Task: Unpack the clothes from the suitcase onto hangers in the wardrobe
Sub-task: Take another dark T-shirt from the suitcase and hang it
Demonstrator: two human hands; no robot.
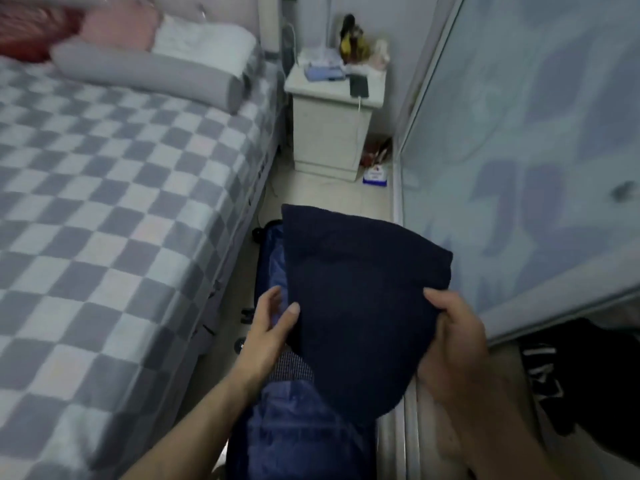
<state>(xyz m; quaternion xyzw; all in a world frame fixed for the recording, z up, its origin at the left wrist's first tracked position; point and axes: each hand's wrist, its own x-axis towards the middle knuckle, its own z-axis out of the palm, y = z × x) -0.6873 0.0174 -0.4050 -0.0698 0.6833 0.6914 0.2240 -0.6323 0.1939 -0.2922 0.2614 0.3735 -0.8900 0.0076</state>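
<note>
A folded navy garment [360,306], dark and plain, is gripped by both hands, left hand [270,327] and right hand [453,337]; its long axis runs away over the open suitcase [273,258].

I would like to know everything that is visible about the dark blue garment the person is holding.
The dark blue garment is folded into a thick, rounded bundle. Its fabric looks soft and knitted, plain, with no pattern visible. It is held up in the air above the open suitcase, between the bed and the wardrobe door. The left hand pinches its left edge with the thumb on top, and the right hand grips its right edge. Which kind of garment it is cannot be told.
</note>
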